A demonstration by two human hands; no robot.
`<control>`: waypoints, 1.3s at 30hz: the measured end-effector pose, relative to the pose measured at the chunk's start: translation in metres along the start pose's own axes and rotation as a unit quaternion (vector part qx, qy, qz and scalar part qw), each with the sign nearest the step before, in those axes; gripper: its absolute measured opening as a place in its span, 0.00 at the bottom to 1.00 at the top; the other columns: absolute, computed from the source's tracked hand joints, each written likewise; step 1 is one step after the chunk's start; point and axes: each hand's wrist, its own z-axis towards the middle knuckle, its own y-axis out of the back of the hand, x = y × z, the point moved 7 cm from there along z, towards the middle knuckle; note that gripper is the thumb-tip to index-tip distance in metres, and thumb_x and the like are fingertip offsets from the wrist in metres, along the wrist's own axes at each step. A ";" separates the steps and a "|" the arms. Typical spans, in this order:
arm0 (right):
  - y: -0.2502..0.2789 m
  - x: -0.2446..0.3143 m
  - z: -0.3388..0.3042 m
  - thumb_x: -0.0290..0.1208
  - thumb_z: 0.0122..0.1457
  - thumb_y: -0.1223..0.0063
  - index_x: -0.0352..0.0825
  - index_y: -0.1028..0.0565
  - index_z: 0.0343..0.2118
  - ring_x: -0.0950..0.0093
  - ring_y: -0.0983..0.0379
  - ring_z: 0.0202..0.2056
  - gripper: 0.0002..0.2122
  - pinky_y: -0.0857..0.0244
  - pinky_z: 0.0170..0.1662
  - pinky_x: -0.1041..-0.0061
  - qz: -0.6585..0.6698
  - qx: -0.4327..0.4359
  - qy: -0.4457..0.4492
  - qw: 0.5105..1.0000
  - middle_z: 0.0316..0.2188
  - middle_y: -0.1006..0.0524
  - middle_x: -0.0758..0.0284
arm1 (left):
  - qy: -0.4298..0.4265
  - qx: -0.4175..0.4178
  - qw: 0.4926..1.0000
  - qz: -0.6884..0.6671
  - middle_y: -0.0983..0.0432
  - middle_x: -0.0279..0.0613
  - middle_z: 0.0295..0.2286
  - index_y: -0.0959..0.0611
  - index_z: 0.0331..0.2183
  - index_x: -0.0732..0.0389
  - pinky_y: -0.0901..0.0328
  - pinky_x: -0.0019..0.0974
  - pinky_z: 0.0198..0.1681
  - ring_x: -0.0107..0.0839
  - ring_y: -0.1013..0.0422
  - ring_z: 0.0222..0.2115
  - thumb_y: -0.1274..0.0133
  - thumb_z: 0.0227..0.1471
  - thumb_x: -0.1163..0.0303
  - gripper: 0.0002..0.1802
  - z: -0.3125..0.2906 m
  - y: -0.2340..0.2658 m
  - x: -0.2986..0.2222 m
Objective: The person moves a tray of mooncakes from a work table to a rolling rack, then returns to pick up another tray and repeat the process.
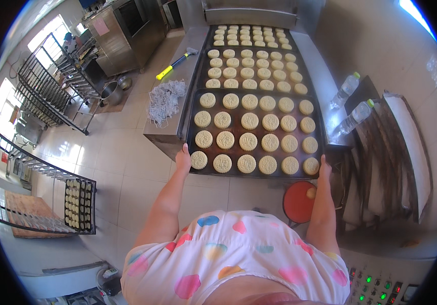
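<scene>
A dark baking tray (236,130) holds rows of pale round mooncakes (249,121) with fluted edges and pressed patterns. At its near left corner, my left hand (183,159) grips the rim, the thumb lying along the side. My right hand (325,168) holds the near right corner in the same way. The fingers under the rim are hidden. Beyond this tray, a second tray (238,58) of the same mooncakes lies end to end with it, and a further tray of mooncakes stands near the metal oven opening (251,18).
Left of the trays, a metal ledge (194,43) carries a yellow-handled scraper (172,67) and tangled white string (166,100). Two bottles (348,89) stand on the right ledge. Below my right arm is a red round stool (298,202). Racks (40,96) stand at left; a person (70,44) is far off.
</scene>
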 end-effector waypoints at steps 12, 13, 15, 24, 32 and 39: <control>0.000 -0.002 0.002 0.47 0.54 0.50 0.22 0.29 0.42 0.67 0.33 0.42 0.27 0.42 0.46 0.72 -0.018 -0.003 -0.006 1.000 0.41 0.27 0.54 | -0.015 -0.011 1.000 0.010 0.27 0.62 0.31 0.22 0.31 0.69 0.39 0.51 0.41 0.58 0.32 0.36 0.74 0.56 0.45 0.37 0.003 -0.003 0.000; -0.001 -0.002 0.002 0.47 0.54 0.50 0.22 0.29 0.42 0.67 0.33 0.42 0.26 0.42 0.46 0.72 -0.017 0.002 -0.006 1.000 0.41 0.27 0.54 | -0.019 -0.012 1.000 0.007 0.27 0.63 0.30 0.22 0.30 0.69 0.39 0.51 0.41 0.58 0.32 0.36 0.74 0.56 0.45 0.38 0.003 -0.002 0.000; 0.001 -0.002 0.003 0.47 0.54 0.50 0.22 0.29 0.42 0.67 0.33 0.42 0.26 0.42 0.47 0.72 -0.027 -0.003 0.006 1.000 0.41 0.27 0.54 | -0.019 -0.008 1.000 0.013 0.27 0.63 0.30 0.22 0.30 0.69 0.39 0.51 0.41 0.58 0.32 0.35 0.74 0.56 0.45 0.37 0.003 -0.002 -0.002; -0.001 0.002 -0.002 0.48 0.52 0.49 0.22 0.29 0.42 0.67 0.33 0.43 0.27 0.42 0.47 0.72 -0.040 -0.024 -0.016 0.999 0.42 0.27 0.54 | -0.022 -0.015 1.000 -0.007 0.27 0.63 0.29 0.22 0.30 0.70 0.39 0.51 0.39 0.58 0.32 0.35 0.72 0.56 0.47 0.35 0.002 0.002 -0.007; -0.002 -0.001 0.007 0.48 0.52 0.48 0.23 0.28 0.41 0.69 0.32 0.42 0.27 0.42 0.47 0.73 -0.028 -0.029 -0.009 0.999 0.41 0.27 0.56 | -0.038 -0.009 0.999 -0.001 0.27 0.63 0.29 0.22 0.29 0.70 0.39 0.51 0.40 0.58 0.32 0.35 0.72 0.56 0.47 0.36 0.009 -0.002 -0.013; -0.006 0.000 0.007 0.48 0.51 0.47 0.24 0.27 0.41 0.68 0.32 0.42 0.27 0.42 0.47 0.73 -0.027 -0.024 -0.018 0.999 0.41 0.27 0.56 | -0.020 0.009 1.000 -0.004 0.27 0.63 0.31 0.22 0.31 0.70 0.40 0.50 0.41 0.58 0.33 0.37 0.72 0.56 0.47 0.35 0.021 -0.007 -0.010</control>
